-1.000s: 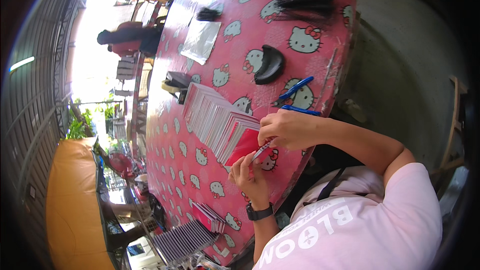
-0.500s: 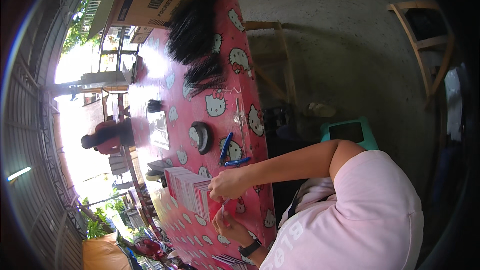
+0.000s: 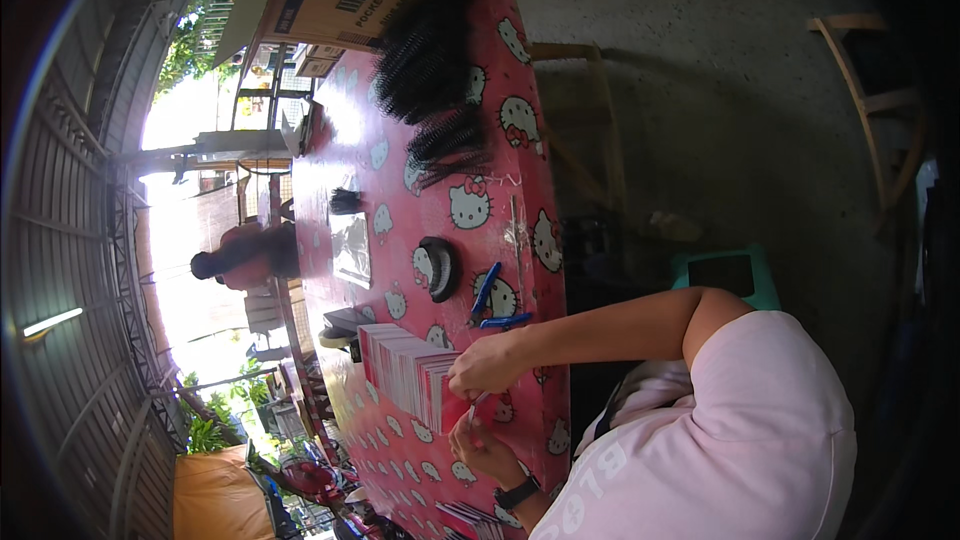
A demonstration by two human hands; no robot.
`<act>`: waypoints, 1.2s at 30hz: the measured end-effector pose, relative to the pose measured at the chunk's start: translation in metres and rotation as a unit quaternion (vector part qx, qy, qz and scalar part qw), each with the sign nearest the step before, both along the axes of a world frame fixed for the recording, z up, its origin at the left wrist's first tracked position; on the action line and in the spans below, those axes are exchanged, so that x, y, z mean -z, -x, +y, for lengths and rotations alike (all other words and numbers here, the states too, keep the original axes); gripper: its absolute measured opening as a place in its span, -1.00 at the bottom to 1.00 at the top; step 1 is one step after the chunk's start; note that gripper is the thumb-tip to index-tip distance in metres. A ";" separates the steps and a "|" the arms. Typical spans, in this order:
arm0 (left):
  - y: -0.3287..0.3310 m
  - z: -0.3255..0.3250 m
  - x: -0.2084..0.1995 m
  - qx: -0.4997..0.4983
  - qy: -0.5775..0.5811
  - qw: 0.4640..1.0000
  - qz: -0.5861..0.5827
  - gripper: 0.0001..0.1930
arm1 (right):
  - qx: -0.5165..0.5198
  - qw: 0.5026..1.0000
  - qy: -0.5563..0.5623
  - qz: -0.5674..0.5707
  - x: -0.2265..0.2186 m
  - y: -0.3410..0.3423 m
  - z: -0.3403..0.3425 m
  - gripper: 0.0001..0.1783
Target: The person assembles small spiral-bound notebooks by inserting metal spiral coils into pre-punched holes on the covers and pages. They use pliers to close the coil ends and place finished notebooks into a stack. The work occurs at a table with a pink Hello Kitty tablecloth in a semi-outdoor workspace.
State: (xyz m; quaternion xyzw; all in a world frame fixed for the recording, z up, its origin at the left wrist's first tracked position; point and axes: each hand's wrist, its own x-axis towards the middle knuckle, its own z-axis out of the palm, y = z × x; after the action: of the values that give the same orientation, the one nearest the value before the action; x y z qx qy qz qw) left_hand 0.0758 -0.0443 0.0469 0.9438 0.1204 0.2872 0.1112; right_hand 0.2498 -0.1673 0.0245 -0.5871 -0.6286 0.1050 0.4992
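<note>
The fingers of the right hand (image 3: pixel 488 364) and left hand (image 3: pixel 487 452) pinch a thin, pale piece (image 3: pixel 480 404) between them. Just beyond the fingers stands a row of booklets (image 3: pixel 405 368); to their right, a blue-handled tool (image 3: pixel 488 286) lies on the pink table (image 3: pixel 398 232).

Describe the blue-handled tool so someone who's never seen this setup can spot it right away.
On the pink cat-patterned table, find the curved black dish. The tool lies between that dish and the person's right hand, its handles spread in a V. Their bright blue sets it apart from the black dish and the black coils.
</note>
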 end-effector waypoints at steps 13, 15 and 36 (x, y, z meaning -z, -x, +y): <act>-0.005 -0.005 0.000 0.012 0.009 1.000 -0.011 -0.79 | 0.041 0.995 -0.007 -0.085 -0.011 0.010 -0.006 -0.67; -0.001 -0.001 -0.002 0.015 0.008 1.000 -0.007 -0.81 | 0.009 0.990 0.111 -0.085 -0.028 0.009 -0.011 -0.68; -0.012 -0.003 -0.017 0.057 0.030 0.998 0.007 -0.76 | 0.404 0.884 0.180 -0.153 -0.003 -0.115 0.022 -0.07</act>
State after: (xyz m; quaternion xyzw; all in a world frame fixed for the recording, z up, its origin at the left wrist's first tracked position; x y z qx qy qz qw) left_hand 0.0880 -0.0469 0.0637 0.9472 0.0761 0.2704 0.1547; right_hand 0.3647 -0.1452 0.0272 -0.8786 -0.3760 -0.0860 0.2815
